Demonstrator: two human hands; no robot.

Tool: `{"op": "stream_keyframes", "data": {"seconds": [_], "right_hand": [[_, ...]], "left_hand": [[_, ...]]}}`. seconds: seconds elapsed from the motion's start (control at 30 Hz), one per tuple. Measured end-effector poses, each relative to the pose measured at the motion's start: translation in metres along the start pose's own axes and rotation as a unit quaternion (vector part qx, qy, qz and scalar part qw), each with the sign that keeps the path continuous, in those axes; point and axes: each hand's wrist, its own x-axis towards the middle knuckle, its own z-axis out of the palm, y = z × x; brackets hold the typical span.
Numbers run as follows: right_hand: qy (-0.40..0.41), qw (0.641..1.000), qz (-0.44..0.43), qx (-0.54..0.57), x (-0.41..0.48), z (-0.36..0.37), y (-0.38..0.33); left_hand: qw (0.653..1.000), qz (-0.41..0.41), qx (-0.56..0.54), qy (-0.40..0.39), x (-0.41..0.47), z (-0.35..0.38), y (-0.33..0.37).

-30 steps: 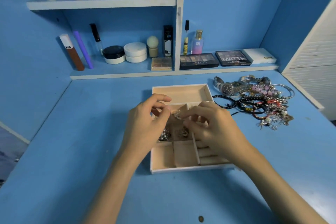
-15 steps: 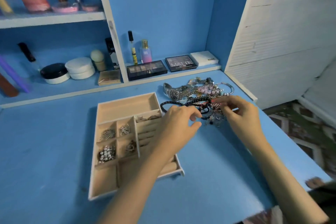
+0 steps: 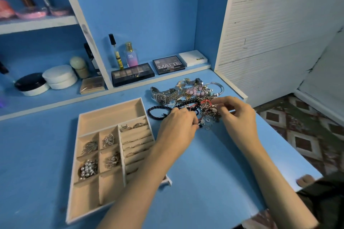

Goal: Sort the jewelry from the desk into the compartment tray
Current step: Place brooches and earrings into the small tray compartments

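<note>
Blue paint covers the worktop (image 3: pixel 195 169) and the wall behind it, with a low shelf (image 3: pixel 61 96) of cosmetics running along the back. My compartment tray (image 3: pixel 111 111) lies on the left part of the worktop, its long top section bare. Smaller sections hold a fan-shaped brooch (image 3: pixel 90 147), a cluster of pearls (image 3: pixel 88 169) and two other small silvery pieces; rings sit in the padded rolls on its right side. My left forearm crosses over the tray's near right corner.

To the right of the tray, well toward the back corner, lies the jewelry pile (image 3: pixel 197 96): a steel wristwatch (image 3: pixel 161 96), a pink bead bracelet (image 3: pixel 193 91), silver bangles (image 3: pixel 216 86) and tangled chains. A black bead bracelet (image 3: pixel 158 112) lies at its left edge, just beside my left hand (image 3: pixel 178 126).

Both hands are at the near side of the pile. My left hand pinches a dark strand at its fingertips. My right hand (image 3: pixel 236 115) has thumb and fingers closed on the tangle of chains and charms; which piece it grips I cannot tell.
</note>
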Motion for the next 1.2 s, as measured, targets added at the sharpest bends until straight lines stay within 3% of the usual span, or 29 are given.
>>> {"op": "stream_keyframes", "data": {"seconds": [0.37,0.53,0.87,1.2], "right_hand": [[-0.017,1.000,0.003,-0.010,-0.002,0.001,0.003],[-0.032,0.995,-0.032,-0.092,-0.006,0.002,0.002],[-0.109,0.957,-0.080,-0.258,-0.013,0.009,0.005],[-0.115,0.943,-0.111,-0.291,-0.015,0.012,0.004]], "left_hand": [[0.995,-0.014,-0.101,0.022,-0.007,-0.004,-0.007],[0.980,-0.053,-0.184,0.050,-0.010,-0.014,-0.007],[0.964,-0.058,-0.239,0.105,-0.012,-0.024,-0.005],[0.956,-0.062,-0.255,0.128,-0.015,-0.033,-0.007]]}}
